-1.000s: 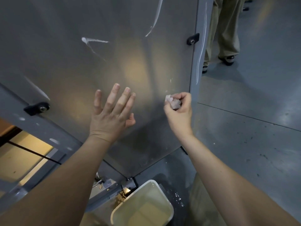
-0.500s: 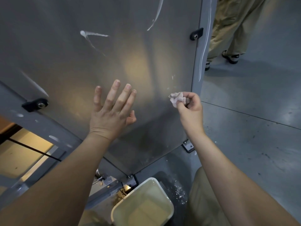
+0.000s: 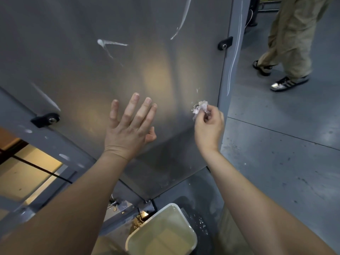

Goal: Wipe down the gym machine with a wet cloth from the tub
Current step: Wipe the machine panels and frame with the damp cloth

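The gym machine's large grey metal panel [image 3: 128, 61] fills the upper left of the head view, with white smears on it. My left hand [image 3: 129, 127] lies flat against the panel, fingers straight and spread. My right hand [image 3: 208, 129] pinches a small crumpled whitish cloth [image 3: 200, 108] at the panel's lower right, beside the grey upright post [image 3: 229, 70]. The white tub [image 3: 161, 232] holding yellowish water stands on the floor below, between my forearms.
Another person's legs in beige trousers and sneakers [image 3: 287, 81] stand on the grey floor [image 3: 285, 153] at the upper right. Black bolt brackets [image 3: 224, 44] sit on the panel edges. Water is splashed on the floor by the tub. Machine frame parts run at the lower left.
My right hand has turned and loosened from a fist to a fingertip pinch, letting more of the cloth show. The other person stepped right. My left hand stays pressed on the panel.
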`<act>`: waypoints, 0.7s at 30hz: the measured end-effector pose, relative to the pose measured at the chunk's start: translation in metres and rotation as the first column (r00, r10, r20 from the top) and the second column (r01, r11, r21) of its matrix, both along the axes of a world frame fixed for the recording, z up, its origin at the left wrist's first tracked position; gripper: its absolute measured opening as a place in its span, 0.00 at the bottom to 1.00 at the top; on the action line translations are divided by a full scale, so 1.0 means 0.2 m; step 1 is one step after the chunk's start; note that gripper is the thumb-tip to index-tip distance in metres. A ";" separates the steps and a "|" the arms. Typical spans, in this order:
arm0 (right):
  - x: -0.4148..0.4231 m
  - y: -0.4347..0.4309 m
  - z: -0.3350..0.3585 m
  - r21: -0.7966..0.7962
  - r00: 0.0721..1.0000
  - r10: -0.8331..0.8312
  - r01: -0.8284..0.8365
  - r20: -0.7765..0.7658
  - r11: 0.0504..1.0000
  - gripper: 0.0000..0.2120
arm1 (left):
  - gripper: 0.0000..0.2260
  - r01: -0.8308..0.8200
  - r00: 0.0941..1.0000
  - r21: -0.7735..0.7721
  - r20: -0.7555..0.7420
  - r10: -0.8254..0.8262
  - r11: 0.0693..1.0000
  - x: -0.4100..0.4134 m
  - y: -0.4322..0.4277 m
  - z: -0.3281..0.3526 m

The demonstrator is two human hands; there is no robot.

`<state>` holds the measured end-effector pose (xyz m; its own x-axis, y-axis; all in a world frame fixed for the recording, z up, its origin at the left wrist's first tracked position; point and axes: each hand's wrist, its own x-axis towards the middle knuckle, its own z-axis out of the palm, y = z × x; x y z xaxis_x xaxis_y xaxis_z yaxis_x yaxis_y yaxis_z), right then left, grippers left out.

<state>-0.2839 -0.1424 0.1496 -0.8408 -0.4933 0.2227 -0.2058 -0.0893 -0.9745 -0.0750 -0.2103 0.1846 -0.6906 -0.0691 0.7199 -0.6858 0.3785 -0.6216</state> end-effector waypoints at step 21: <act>0.01 -0.01 -0.02 -0.190 0.876 0.064 -0.174 -0.478 0.966 0.12 | 0.27 0.001 1.000 0.008 -0.009 -0.001 1.000 0.00 0.01 0.01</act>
<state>-0.2809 -0.1453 0.1451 -0.5504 -0.4746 0.6869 -0.6030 -0.3431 -0.7202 -0.0751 -0.2082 0.1861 -0.6842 -0.0739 0.7255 -0.6910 0.3840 -0.6125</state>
